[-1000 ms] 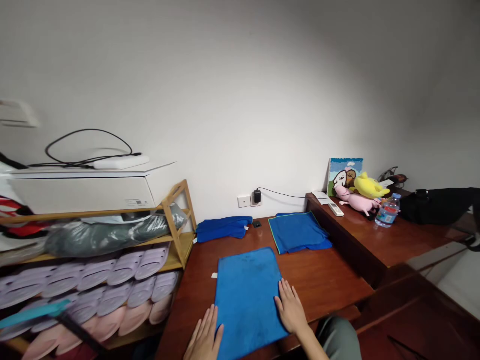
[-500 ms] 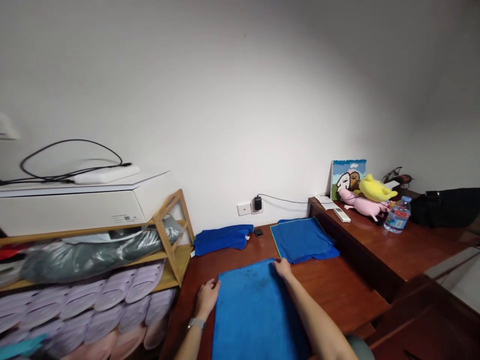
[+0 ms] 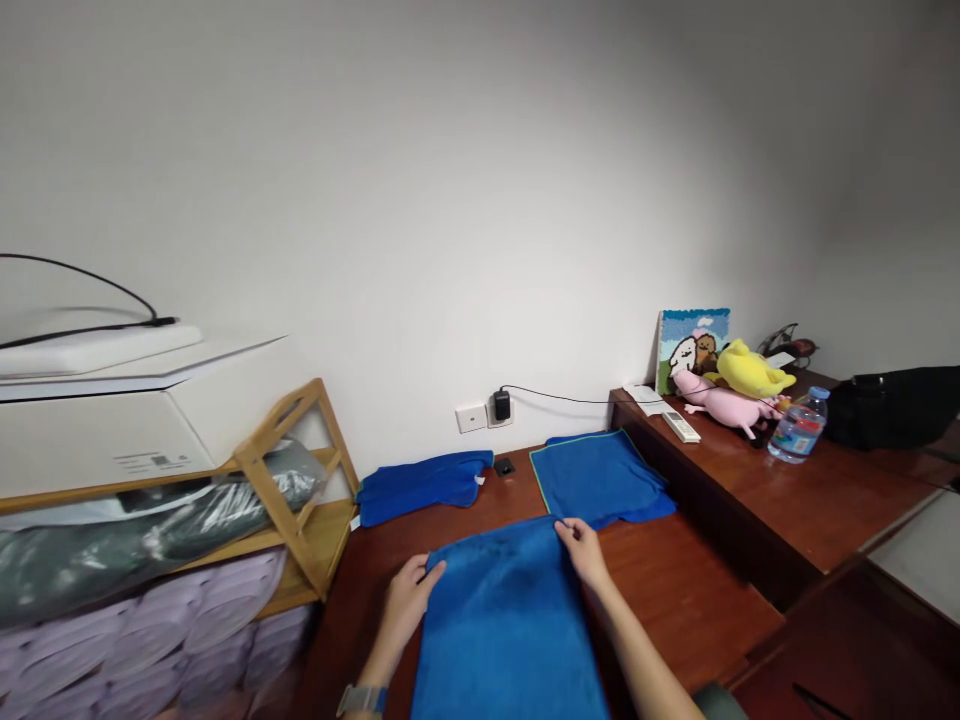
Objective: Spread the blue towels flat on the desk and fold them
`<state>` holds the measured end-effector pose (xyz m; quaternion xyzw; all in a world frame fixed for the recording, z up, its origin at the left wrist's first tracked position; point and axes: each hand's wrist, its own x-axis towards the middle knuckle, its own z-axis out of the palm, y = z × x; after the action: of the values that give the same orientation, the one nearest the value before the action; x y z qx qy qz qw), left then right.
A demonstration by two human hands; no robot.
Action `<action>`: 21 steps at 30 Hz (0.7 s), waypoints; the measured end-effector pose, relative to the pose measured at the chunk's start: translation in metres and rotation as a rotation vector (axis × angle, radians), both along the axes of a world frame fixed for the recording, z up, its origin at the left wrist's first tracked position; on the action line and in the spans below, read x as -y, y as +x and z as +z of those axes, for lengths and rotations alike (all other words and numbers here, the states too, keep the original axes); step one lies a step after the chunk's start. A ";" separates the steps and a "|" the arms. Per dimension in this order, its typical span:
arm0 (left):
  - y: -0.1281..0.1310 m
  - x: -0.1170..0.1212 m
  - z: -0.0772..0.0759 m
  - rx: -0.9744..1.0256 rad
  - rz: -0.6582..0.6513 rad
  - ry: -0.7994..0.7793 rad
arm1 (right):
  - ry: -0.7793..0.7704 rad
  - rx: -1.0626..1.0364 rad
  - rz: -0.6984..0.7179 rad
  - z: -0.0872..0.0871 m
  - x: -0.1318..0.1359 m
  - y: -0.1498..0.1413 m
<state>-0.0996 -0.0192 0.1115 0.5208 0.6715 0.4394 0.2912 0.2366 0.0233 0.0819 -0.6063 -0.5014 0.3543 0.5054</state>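
Note:
A light blue towel (image 3: 502, 630) extends from the dark red wooden desk (image 3: 675, 590) down past the bottom edge of the view. My left hand (image 3: 409, 595) is closed on its far left corner, thumb on top. At the far right corner, my right hand (image 3: 585, 550) pinches the cloth between thumb and fingers. Dark smudges or shading show near the towel's far edge. Beyond it, a darker blue folded cloth (image 3: 424, 488) lies at the back left. Another stack of blue cloths (image 3: 600, 478), one with a green edge, lies at the back right.
On the left stands a wooden rack (image 3: 292, 490) with a white box (image 3: 90, 430) on top and lilac slippers (image 3: 232, 600) below. The raised right desk section holds a water bottle (image 3: 799, 430), plush toys (image 3: 754, 370) and a remote (image 3: 681, 427). A charger (image 3: 502, 404) sits in the wall socket.
My left hand has closed on the towel's far left corner. The far edge now looks lifted and slightly creased. The view has shifted to the right.

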 end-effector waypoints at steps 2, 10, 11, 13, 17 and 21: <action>0.023 0.014 0.021 0.133 -0.113 0.029 | 0.125 -0.131 -0.031 0.020 0.013 0.036; 0.137 -0.036 0.098 0.266 -0.285 0.210 | 0.337 -0.077 -0.196 0.115 -0.023 0.181; 0.151 -0.064 0.100 0.252 -0.292 0.223 | 0.367 -0.003 -0.213 0.125 -0.043 0.192; 0.177 -0.128 0.101 0.209 -0.286 0.247 | 0.416 0.186 -0.260 0.142 -0.090 0.205; 0.222 -0.237 0.084 0.131 -0.218 0.253 | 0.359 0.618 -0.395 0.147 -0.172 0.195; 0.230 -0.243 0.029 0.052 -0.178 0.227 | 0.274 0.781 -0.369 0.081 -0.175 0.166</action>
<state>0.1303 0.2237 0.1404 0.5965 0.5609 0.4981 0.2855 0.4026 0.1981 0.1634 -0.7011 -0.5804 -0.0666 0.4089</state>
